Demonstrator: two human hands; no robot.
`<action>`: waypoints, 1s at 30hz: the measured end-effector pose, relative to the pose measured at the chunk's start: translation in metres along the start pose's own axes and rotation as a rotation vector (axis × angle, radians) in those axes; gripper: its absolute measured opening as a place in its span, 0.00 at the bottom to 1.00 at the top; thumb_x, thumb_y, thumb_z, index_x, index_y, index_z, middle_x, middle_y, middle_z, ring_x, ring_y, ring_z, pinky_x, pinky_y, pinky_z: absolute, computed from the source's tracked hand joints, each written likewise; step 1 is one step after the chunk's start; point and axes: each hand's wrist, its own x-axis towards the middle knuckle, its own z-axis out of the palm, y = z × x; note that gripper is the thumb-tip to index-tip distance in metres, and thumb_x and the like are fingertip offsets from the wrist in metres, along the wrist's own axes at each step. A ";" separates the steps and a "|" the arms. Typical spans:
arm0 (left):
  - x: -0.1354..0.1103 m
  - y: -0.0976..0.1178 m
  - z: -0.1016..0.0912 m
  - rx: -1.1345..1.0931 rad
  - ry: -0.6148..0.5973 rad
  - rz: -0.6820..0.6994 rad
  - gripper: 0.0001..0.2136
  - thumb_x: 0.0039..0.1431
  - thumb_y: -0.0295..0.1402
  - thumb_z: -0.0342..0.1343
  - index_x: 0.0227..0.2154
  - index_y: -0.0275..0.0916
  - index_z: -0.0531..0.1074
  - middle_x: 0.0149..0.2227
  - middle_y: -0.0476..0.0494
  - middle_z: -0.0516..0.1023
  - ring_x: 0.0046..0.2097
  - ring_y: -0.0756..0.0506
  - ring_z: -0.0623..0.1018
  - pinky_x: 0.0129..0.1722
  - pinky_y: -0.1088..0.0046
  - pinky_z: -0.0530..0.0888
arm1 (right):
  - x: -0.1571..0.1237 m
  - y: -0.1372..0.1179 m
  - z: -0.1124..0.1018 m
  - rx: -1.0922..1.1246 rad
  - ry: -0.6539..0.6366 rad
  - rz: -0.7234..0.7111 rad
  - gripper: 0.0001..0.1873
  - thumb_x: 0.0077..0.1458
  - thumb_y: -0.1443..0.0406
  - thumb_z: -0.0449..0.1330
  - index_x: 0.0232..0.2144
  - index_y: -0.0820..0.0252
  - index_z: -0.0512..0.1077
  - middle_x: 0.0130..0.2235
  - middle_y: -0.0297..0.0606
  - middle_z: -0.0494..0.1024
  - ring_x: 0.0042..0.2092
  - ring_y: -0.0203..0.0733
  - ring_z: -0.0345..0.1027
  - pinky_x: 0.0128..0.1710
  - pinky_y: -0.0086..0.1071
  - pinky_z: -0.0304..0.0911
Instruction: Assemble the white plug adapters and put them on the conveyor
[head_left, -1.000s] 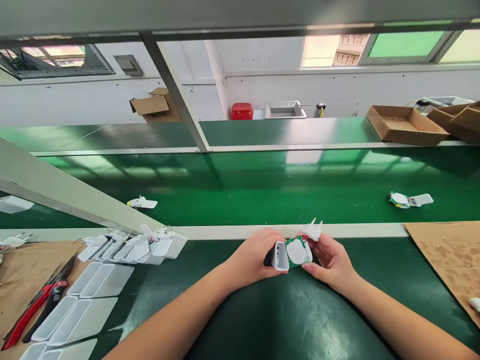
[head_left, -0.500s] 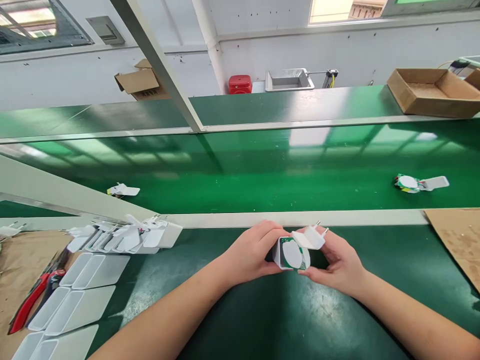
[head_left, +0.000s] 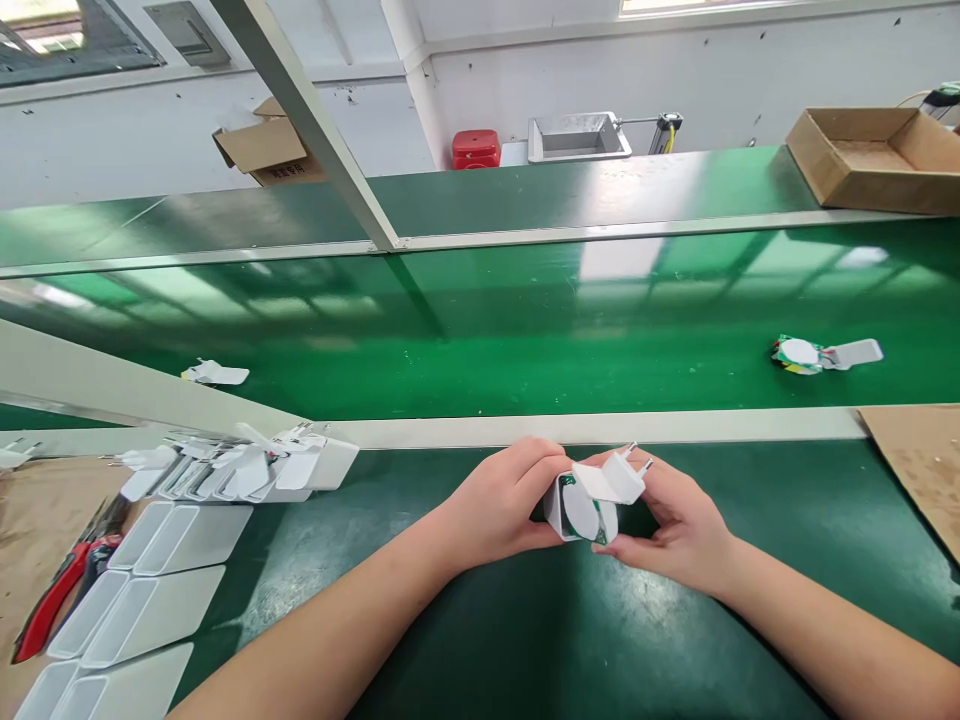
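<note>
Between my hands, above the green work surface, is a small circuit board (head_left: 583,508) with a round white disc, lying in the mouth of a white plastic housing (head_left: 553,514). My left hand (head_left: 510,500) is closed around the housing from the left. A white cover with two metal plug pins (head_left: 622,480) stands tilted over the board. My right hand (head_left: 671,515) grips the board and cover from the right, its thumb at the lower edge of the board. The right fingertips behind the cover are hidden.
White housings (head_left: 180,540) line the left side, with several plug assemblies (head_left: 247,465) behind them. Red-handled pliers (head_left: 56,600) lie on cardboard. The green belt (head_left: 480,370) carries a board with a cover (head_left: 802,354) and another white piece (head_left: 216,373). A post (head_left: 315,130) rises beyond.
The board has tilted in the housing, and less of its green shows. Both pieces on the belt have shifted left. The view has dipped slightly.
</note>
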 end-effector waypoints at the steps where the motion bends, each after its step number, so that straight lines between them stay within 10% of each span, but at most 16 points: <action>1: 0.000 0.000 0.000 0.001 -0.001 0.003 0.26 0.67 0.49 0.67 0.58 0.39 0.69 0.51 0.34 0.81 0.51 0.37 0.83 0.50 0.60 0.82 | 0.000 0.000 0.000 -0.002 0.000 -0.002 0.24 0.60 0.65 0.74 0.56 0.49 0.75 0.51 0.42 0.80 0.48 0.49 0.77 0.49 0.40 0.75; 30: 0.000 0.004 0.003 0.030 0.028 -0.006 0.27 0.67 0.49 0.66 0.59 0.39 0.68 0.48 0.35 0.81 0.46 0.38 0.84 0.43 0.62 0.83 | 0.001 -0.004 0.000 -0.111 -0.011 -0.018 0.15 0.61 0.60 0.74 0.48 0.51 0.77 0.47 0.43 0.80 0.47 0.51 0.77 0.46 0.42 0.76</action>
